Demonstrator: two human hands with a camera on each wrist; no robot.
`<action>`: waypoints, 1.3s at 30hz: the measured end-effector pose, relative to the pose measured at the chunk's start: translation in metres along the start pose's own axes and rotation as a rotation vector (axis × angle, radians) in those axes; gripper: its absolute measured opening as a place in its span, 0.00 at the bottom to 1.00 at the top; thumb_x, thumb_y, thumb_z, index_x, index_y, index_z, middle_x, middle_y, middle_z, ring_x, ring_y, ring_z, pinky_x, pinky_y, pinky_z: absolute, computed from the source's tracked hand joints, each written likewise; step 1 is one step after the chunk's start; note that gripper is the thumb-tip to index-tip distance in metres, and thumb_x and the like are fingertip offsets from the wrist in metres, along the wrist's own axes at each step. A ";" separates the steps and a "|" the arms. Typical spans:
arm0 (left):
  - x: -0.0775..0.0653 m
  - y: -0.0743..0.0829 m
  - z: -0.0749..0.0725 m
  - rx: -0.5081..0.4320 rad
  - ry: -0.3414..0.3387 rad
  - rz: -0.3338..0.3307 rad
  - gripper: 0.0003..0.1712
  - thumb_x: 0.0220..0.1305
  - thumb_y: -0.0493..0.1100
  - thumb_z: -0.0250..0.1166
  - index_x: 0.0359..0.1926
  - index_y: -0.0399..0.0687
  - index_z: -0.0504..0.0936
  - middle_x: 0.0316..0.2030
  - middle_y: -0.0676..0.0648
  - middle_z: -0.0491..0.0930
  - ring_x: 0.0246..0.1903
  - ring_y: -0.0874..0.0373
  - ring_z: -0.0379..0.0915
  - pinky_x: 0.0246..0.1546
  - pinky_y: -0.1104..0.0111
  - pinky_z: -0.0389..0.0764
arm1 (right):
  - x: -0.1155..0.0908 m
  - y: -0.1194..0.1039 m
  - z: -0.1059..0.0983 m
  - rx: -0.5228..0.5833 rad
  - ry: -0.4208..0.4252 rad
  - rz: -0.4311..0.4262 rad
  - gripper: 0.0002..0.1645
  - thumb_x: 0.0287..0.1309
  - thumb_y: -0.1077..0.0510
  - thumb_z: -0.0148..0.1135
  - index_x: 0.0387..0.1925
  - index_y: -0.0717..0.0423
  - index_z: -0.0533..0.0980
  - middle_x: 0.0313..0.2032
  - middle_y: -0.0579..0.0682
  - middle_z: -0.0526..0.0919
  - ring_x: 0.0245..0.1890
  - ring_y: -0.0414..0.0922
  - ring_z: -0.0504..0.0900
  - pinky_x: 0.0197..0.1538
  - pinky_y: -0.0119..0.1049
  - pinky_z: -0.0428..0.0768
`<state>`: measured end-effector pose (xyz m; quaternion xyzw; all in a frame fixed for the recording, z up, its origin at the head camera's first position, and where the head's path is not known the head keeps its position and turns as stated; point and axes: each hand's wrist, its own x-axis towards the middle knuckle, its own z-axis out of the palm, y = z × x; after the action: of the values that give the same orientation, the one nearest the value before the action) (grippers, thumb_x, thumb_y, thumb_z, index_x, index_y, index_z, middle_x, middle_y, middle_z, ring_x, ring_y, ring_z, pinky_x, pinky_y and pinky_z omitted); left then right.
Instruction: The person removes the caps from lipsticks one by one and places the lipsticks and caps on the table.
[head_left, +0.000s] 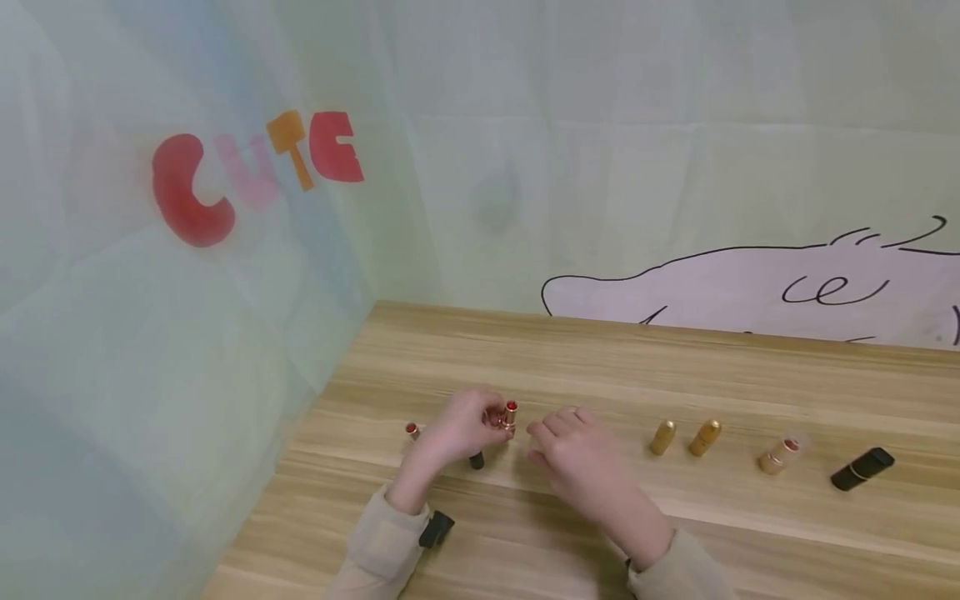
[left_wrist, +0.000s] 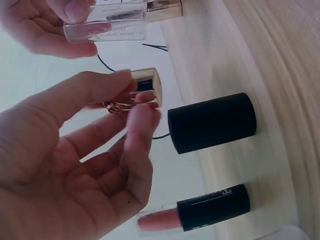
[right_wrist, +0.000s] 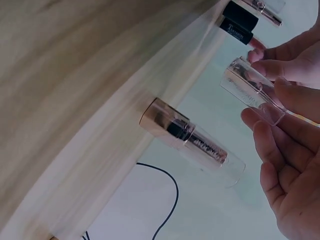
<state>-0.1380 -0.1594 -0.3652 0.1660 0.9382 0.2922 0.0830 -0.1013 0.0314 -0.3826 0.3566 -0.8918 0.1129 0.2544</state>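
Observation:
My left hand (head_left: 461, 423) pinches a lipstick (head_left: 510, 414) with a red tip and a shiny gold base, held just above the table. In the left wrist view the thumb and fingers grip its squared gold base (left_wrist: 146, 82). Just to the right, my right hand (head_left: 573, 454) pinches a clear cap (right_wrist: 253, 92) between thumb and fingers, as the right wrist view shows; in the head view the hand hides it. The cap and the lipstick are apart. By my left wrist stand a red-tipped lipstick (head_left: 412, 430) and a black tube (head_left: 477, 460), both partly hidden.
Toward the right of the wooden table (head_left: 517, 542) stand two gold bullet-shaped tubes, the nearer one (head_left: 663, 437) beside my right hand. Beyond them are a gold-based lipstick under a clear cap (head_left: 780, 457) and a black tube (head_left: 862, 468). Printed fabric hangs behind and at left.

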 end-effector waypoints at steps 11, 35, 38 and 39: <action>0.000 0.007 0.006 0.072 -0.018 -0.031 0.06 0.49 0.37 0.71 0.26 0.46 0.80 0.21 0.53 0.76 0.22 0.62 0.66 0.27 0.69 0.65 | -0.001 -0.007 0.010 -0.072 -0.013 -0.023 0.14 0.41 0.52 0.76 0.30 0.51 0.80 0.28 0.44 0.84 0.30 0.43 0.77 0.44 0.36 0.70; 0.002 0.003 0.022 0.107 0.004 0.005 0.08 0.46 0.33 0.69 0.21 0.45 0.76 0.19 0.53 0.72 0.20 0.62 0.64 0.22 0.74 0.67 | -0.003 -0.012 0.018 -0.127 -0.083 -0.044 0.09 0.47 0.53 0.71 0.26 0.51 0.79 0.22 0.42 0.80 0.24 0.40 0.71 0.36 0.33 0.64; 0.003 0.002 0.022 0.119 0.006 0.007 0.08 0.46 0.34 0.69 0.20 0.45 0.76 0.18 0.54 0.71 0.20 0.62 0.63 0.22 0.74 0.65 | -0.003 -0.013 0.018 -0.126 -0.084 -0.045 0.09 0.46 0.53 0.71 0.26 0.51 0.79 0.22 0.43 0.80 0.24 0.40 0.72 0.35 0.32 0.64; 0.003 0.002 0.022 0.123 0.007 0.009 0.09 0.46 0.34 0.69 0.20 0.45 0.75 0.18 0.54 0.70 0.20 0.62 0.62 0.21 0.74 0.64 | -0.003 -0.013 0.018 -0.126 -0.085 -0.044 0.09 0.46 0.53 0.71 0.26 0.51 0.79 0.22 0.43 0.80 0.24 0.40 0.72 0.36 0.32 0.64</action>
<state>-0.1343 -0.1451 -0.3824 0.1740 0.9538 0.2352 0.0681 -0.0969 0.0168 -0.3995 0.3641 -0.8991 0.0358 0.2405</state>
